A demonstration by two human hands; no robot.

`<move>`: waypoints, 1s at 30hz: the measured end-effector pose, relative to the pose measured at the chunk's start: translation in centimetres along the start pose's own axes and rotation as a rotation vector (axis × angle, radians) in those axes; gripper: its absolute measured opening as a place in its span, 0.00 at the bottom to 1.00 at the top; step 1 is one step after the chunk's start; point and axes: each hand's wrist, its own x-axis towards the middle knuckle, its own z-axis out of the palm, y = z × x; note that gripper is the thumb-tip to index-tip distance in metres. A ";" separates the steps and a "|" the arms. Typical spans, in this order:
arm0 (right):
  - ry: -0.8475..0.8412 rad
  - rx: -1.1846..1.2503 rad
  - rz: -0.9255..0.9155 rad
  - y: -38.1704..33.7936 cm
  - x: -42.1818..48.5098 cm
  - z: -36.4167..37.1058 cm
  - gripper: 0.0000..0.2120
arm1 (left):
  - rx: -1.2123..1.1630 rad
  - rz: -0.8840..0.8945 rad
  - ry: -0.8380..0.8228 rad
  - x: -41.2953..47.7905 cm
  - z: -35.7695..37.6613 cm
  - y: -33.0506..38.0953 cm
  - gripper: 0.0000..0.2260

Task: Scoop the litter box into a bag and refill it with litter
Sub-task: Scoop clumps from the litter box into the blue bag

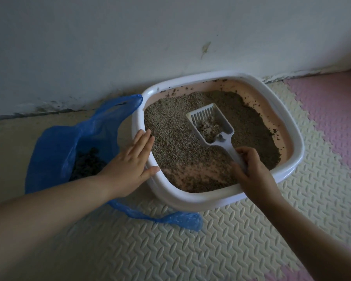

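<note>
1. The right hand (251,171) is gripping the scoop (210,123), which is pointing away inside the litter box (292,136).
2. The left hand (130,165) is resting flat on its rim.
3. The bag (65,138) is lying open to the left, nearer the left hand.

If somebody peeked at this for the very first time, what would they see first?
Probably the big white litter box in the middle, full of grey-brown litter, with a white slotted scoop holding a few clumps above it. The right hand grips the scoop's handle, while the left hand rests flat on the box's left rim. Next, the bright blue bag on the floor to the left, dark clumps inside.
</note>
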 end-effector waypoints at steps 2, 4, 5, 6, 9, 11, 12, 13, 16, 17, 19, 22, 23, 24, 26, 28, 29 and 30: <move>-0.019 -0.022 -0.028 -0.3 0.0 0.2 0.14 | -0.041 -0.004 -0.016 -0.1 -0.3 0.1 0.37; -0.042 -0.007 -0.031 -0.9 0.0 0.3 0.14 | -0.056 0.001 -0.024 -0.2 -0.9 -0.3 0.36; -0.054 0.008 -0.028 -1.3 0.0 0.4 0.14 | -0.036 0.013 0.004 -0.4 -1.4 -0.7 0.35; -0.071 0.019 -0.031 -1.8 -0.1 0.4 0.14 | -0.003 0.029 0.062 -0.6 -2.1 -1.2 0.34; -0.169 0.024 -0.074 -3.6 -0.3 0.4 0.15 | 0.144 0.028 0.289 -1.8 -4.6 -3.4 0.29; -0.234 -0.025 -0.142 -5.1 -0.3 0.4 0.16 | 0.218 -0.042 0.352 -3.1 -6.0 -5.1 0.25; -0.266 -0.068 -0.183 -5.8 -0.3 0.5 0.17 | 0.242 -0.088 0.344 -3.8 -6.3 -5.9 0.24; -0.301 -0.109 -0.224 -6.6 -0.2 0.6 0.17 | 0.258 -0.130 0.320 -4.6 -6.5 -6.5 0.24; -0.402 -0.206 -0.349 -8.9 0.5 1.3 0.18 | 0.241 -0.233 0.263 -6.6 -6.6 -8.0 0.20; -0.432 -0.235 -0.388 -9.7 0.8 1.7 0.19 | 0.220 -0.260 0.265 -7.1 -6.7 -8.4 0.18; -0.478 -0.298 -0.450 -11.3 1.5 2.5 0.19 | 0.144 -0.307 0.301 -8.0 -7.0 -9.3 0.17; -0.553 -0.352 -0.489 -14.5 2.6 3.9 0.15 | 0.035 -0.343 0.334 -9.2 -7.3 -10.2 0.18; -0.571 -0.370 -0.511 -15.6 3.0 4.5 0.13 | 0.006 -0.341 0.346 -9.6 -7.3 -10.4 0.19; -0.582 -0.396 -0.532 -16.7 3.4 5.2 0.12 | -0.024 -0.336 0.364 -9.9 -7.2 -10.5 0.19; -0.583 -0.459 -0.565 -19.0 4.1 6.5 0.12 | -0.098 -0.337 0.395 -10.5 -6.9 -10.7 0.21; -0.549 -0.518 -0.616 -21.2 4.4 7.8 0.12 | -0.194 -0.351 0.420 -10.9 -6.5 -11.1 0.22; -0.522 -0.539 -0.638 -22.2 4.4 8.4 0.11 | -0.242 -0.355 0.435 -11.1 -6.3 -11.4 0.22; -0.492 -0.562 -0.664 -23.2 4.3 8.9 0.11 | -0.288 -0.359 0.451 -11.4 -6.2 -11.7 0.23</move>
